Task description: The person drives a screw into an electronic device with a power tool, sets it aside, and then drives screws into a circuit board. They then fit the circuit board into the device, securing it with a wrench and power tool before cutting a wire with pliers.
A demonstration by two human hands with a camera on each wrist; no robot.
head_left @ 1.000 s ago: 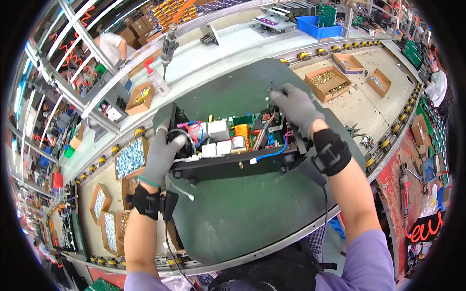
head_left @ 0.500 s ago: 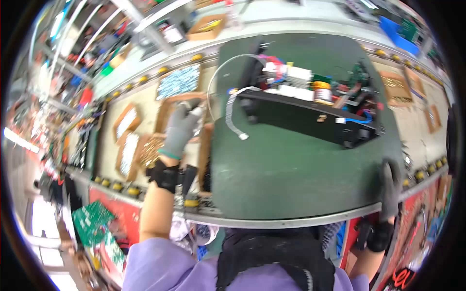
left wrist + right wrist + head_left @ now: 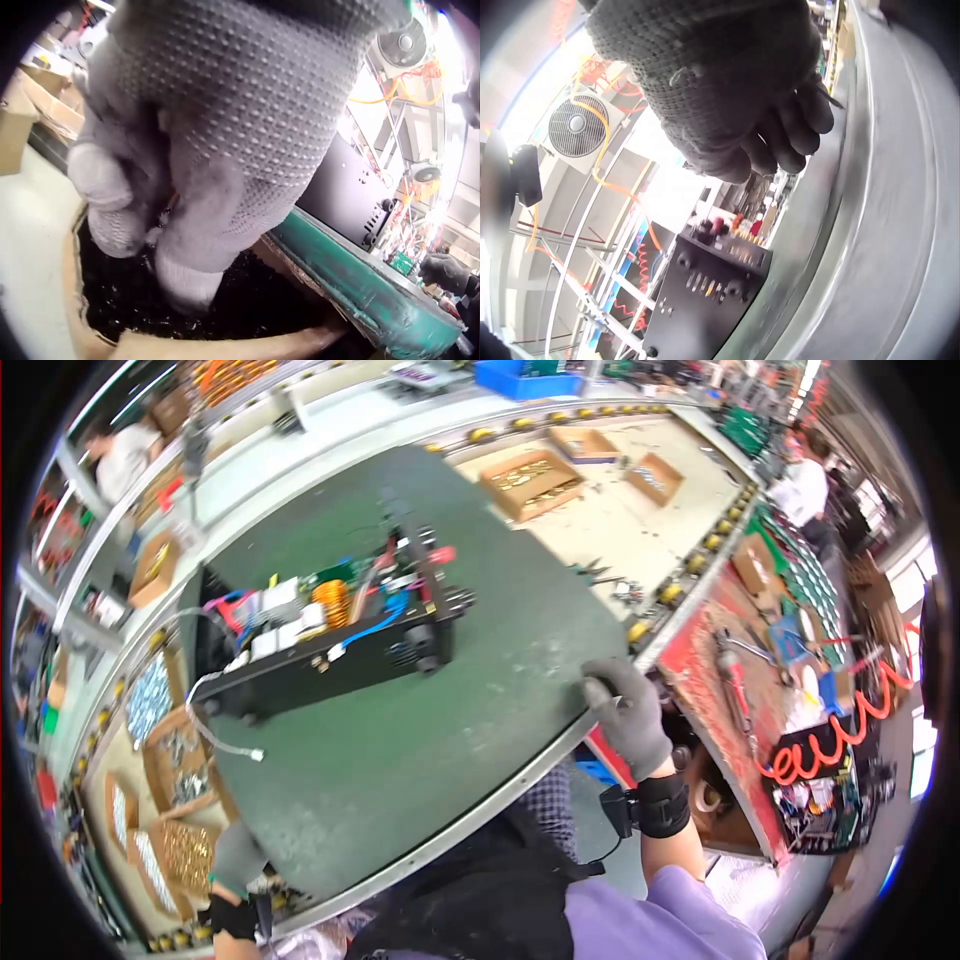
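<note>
My gloved left hand [image 3: 238, 857] is low at the left of the green work surface [image 3: 430, 740]. In the left wrist view, its bent fingers [image 3: 191, 277] dip into a cardboard box [image 3: 217, 346] of small black screws [image 3: 262, 300], pinching among them. My gloved right hand [image 3: 628, 710] rests at the surface's front right edge, fingers loosely curled. A thin dark pointed piece [image 3: 831, 97] shows just beyond those fingers. An open black metal chassis [image 3: 320, 675] with circuit parts stands apart from both hands. A white cable [image 3: 225, 745] hangs from its left end.
Boxes of silver screws [image 3: 150, 700] and brass-coloured screws [image 3: 188, 855] line the left side. Another screw box [image 3: 530, 485] lies beyond the work surface, with pliers [image 3: 595, 572] nearer. To the right is a red bench [image 3: 700, 680] with tools and a coiled red hose [image 3: 800, 760].
The left hand left the chassis for the boxes on the left, then moved nearer to the black screws. The right hand went from the chassis to the front edge. The head view turned.
</note>
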